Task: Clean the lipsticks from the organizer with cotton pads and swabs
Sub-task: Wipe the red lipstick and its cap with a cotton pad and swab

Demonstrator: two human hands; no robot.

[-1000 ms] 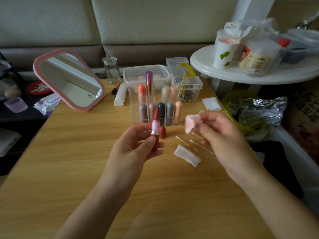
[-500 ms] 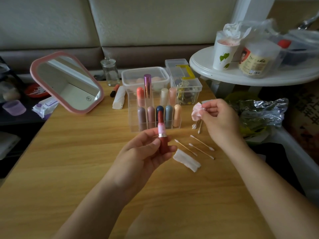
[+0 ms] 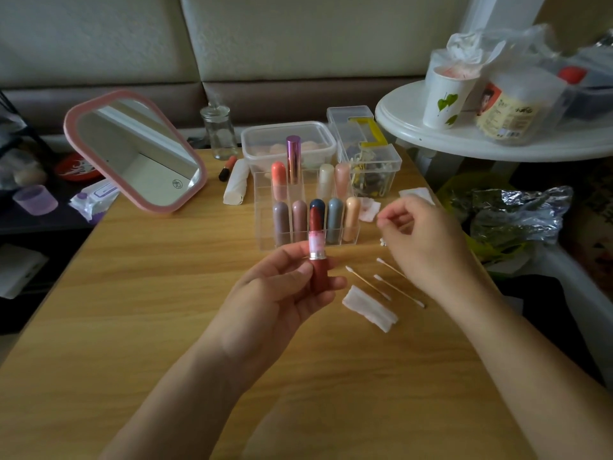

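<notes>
Lipstick (image 3: 317, 257) in grip of left hand (image 3: 282, 295) before organizer (image 3: 264, 227); right hand (image 3: 423, 242) over swabs (image 3: 398, 289) near table (image 3: 132, 327) edge, grip unclear.

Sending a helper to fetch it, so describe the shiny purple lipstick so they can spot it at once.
On the wooden table, find the clear acrylic organizer standing just in front of the lidded plastic container. In its back row, second from the left, stands the metallic purple lipstick. It is the tallest one there and the only shiny, flat-topped tube among matte, round-capped neighbours.
</notes>
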